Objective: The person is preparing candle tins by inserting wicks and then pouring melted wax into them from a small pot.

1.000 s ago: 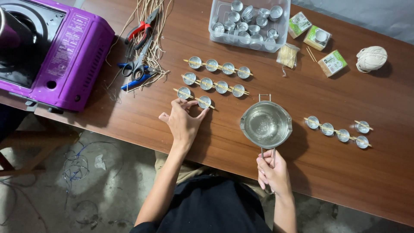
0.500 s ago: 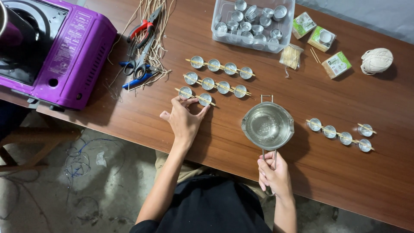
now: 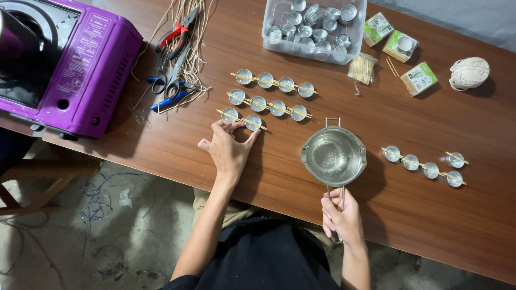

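Note:
My left hand (image 3: 228, 147) rests on the brown table (image 3: 161, 145), fingers spread and fingertips touching two small metal cups (image 3: 242, 118) joined by wooden sticks. Two more rows of such cups (image 3: 269, 94) lie just beyond. My right hand (image 3: 339, 216) grips the wire handle of a small metal pot (image 3: 334, 156) that holds clear liquid and sits near the table's front edge. Another row of cups with sticks (image 3: 423, 166) lies to the pot's right.
A purple portable stove (image 3: 64, 59) stands at the left. Scissors (image 3: 169, 81), red pliers (image 3: 174, 37) and loose wicks lie beside it. A clear tub of empty cups (image 3: 314, 27), a bundle of sticks (image 3: 362, 69), three small boxes (image 3: 400, 48) and a twine ball (image 3: 469, 73) sit at the back.
Almost nothing has moved; my left hand's fingers shifted slightly at the two nearest cups, and the pot stays where it was.

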